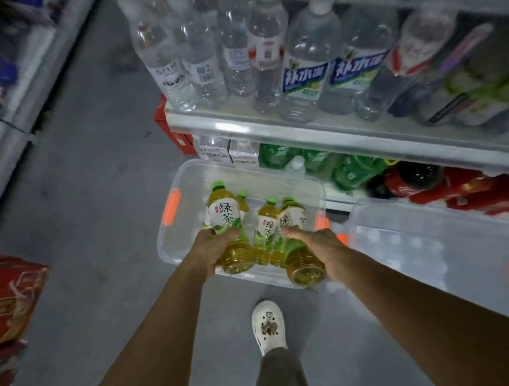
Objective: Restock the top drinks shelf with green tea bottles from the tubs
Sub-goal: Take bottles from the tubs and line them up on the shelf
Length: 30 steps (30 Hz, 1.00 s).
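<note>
Gripping green tea bottles, the left hand (213, 247) holds one (227, 225) and the right hand (321, 248) another (296, 240), above a clear tub (174, 247) on grey floor (103, 198). Beyond them, water bottles (304, 69) crowd a shelf (245, 125).

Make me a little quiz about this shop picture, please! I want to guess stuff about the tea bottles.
1. True or false: both hands hold a green tea bottle.
2. What colour are the tea bottle caps? A red, B green, C white.
3. Fill in: the tea bottles sit in a clear ____ with orange handles.

Key:
1. True: the left hand and right hand each grip a green tea bottle.
2. B.
3. Tub.
</note>
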Each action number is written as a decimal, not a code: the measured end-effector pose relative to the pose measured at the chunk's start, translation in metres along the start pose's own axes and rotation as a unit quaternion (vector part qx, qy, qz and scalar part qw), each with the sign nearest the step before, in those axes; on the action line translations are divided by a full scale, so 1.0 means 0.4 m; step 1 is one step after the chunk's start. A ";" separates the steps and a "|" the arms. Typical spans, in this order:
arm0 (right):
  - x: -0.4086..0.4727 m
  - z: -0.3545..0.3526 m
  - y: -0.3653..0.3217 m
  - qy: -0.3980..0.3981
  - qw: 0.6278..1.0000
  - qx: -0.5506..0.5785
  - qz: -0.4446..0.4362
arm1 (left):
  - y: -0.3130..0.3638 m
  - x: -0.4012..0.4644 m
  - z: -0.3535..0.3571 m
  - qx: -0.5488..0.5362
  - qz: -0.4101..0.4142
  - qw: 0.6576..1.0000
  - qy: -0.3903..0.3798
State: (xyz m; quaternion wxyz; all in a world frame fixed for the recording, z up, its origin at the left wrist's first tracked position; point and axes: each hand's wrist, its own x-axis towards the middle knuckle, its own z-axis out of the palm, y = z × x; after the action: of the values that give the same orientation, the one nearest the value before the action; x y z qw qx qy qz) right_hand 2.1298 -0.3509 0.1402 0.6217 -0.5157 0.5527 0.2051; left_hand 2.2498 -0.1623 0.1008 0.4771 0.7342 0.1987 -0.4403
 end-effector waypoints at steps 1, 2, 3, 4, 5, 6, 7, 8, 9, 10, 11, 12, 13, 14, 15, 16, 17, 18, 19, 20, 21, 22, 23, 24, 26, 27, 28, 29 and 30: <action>-0.045 -0.038 0.005 -0.024 1.000 0.013 -0.004 | 0.000 -0.054 0.028 -0.016 0.004 1.000 -0.010; -0.091 -0.080 0.013 -0.041 0.999 0.032 -0.006 | 0.004 -0.110 0.057 -0.029 0.010 0.999 -0.023; -0.128 -0.125 0.028 -0.056 0.996 0.062 -0.010 | 0.008 -0.169 0.092 -0.046 0.022 0.998 -0.037; -0.163 -0.169 0.045 -0.070 0.993 0.090 -0.017 | 0.012 -0.229 0.127 -0.063 0.036 0.996 -0.051; -0.205 -0.216 0.060 -0.081 0.990 0.109 -0.024 | 0.014 -0.289 0.166 -0.072 0.052 0.994 -0.062; -0.255 -0.264 0.073 -0.089 0.988 0.120 -0.031 | 0.018 -0.356 0.210 -0.080 0.065 0.992 -0.074; -0.303 -0.314 0.087 -0.095 0.986 0.134 -0.043 | 0.021 -0.423 0.256 -0.085 0.085 0.989 -0.085; -0.348 -0.368 0.106 -0.107 0.982 0.147 -0.053 | 0.025 -0.491 0.298 -0.091 0.104 0.986 -0.094; -0.392 -0.424 0.127 -0.121 0.977 0.164 -0.065 | 0.026 -0.557 0.343 -0.097 0.123 0.982 -0.105; -0.435 -0.481 0.150 -0.125 0.973 0.177 -0.073 | 0.027 -0.623 0.388 -0.111 0.136 0.978 -0.112; -0.476 -0.538 0.172 -0.126 0.970 0.190 -0.081 | 0.027 -0.682 0.434 -0.122 0.148 0.974 -0.121; -0.520 -0.592 0.194 -0.128 0.966 0.204 -0.092 | 0.030 -0.746 0.481 -0.137 0.157 0.969 -0.132; -0.564 -0.646 0.215 -0.130 0.961 0.219 -0.109 | 0.030 -0.805 0.529 -0.150 0.168 0.964 -0.142; -0.608 -0.700 0.235 -0.127 0.956 0.231 -0.125 | 0.033 -0.865 0.577 -0.162 0.176 0.959 -0.149; -0.652 -0.755 0.257 -0.123 0.953 0.237 -0.141 | 0.037 -0.926 0.627 -0.164 0.189 0.956 -0.152; -0.699 -0.811 0.279 -0.119 0.951 0.237 -0.160 | 0.044 -0.989 0.677 -0.164 0.202 0.953 -0.156; -0.750 -0.864 0.300 -0.115 0.949 0.233 -0.181 | 0.050 -1.048 0.726 -0.155 0.219 0.949 -0.163; -0.798 -0.918 0.320 -0.107 0.947 0.225 -0.204 | 0.056 -1.108 0.776 -0.145 0.237 0.945 -0.171; -0.844 -0.968 0.340 -0.101 0.945 0.214 -0.225 | 0.060 -1.160 0.824 -0.128 0.259 0.942 -0.173; -0.887 -1.016 0.359 -0.090 0.944 0.203 -0.246 | 0.064 -1.209 0.870 -0.112 0.280 0.938 -0.174; -0.928 -1.064 0.376 -0.073 0.941 0.193 -0.269 | 0.065 -1.254 0.916 -0.093 0.298 0.934 -0.173; -0.963 -1.111 0.393 -0.050 0.938 0.186 -0.289 | 0.067 -1.300 0.962 -0.075 0.315 0.930 -0.175; -0.994 -1.156 0.407 -0.026 0.934 0.183 -0.306 | 0.070 -1.339 1.004 -0.053 0.331 0.926 -0.177; -1.023 -1.200 0.420 -0.002 0.930 0.184 -0.318 | 0.073 -1.379 1.045 -0.033 0.346 0.920 -0.181; -1.073 -1.286 0.438 0.037 0.916 0.210 -0.339 | 0.080 -1.453 1.114 -0.005 0.373 0.908 -0.192; -1.095 -1.328 0.445 0.048 0.907 0.235 -0.346 | 0.084 -1.486 1.145 0.006 0.386 0.901 -0.199; -1.121 -1.376 0.452 0.048 0.897 0.265 -0.352 | 0.092 -1.522 1.181 0.018 0.399 0.893 -0.206; -1.140 -1.407 0.454 0.035 0.888 0.291 -0.353 | 0.097 -1.550 1.202 0.028 0.408 0.887 -0.213; -1.163 -1.443 0.456 0.022 0.880 0.316 -0.353 | 0.104 -1.576 1.227 0.035 0.421 0.879 -0.220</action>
State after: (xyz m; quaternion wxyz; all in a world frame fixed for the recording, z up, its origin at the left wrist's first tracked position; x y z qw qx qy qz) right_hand 1.5629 -0.6355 0.5649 0.7708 -0.4567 0.3831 -0.2248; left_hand 1.7188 -0.5305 0.5727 0.6228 0.6493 -0.2547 -0.3545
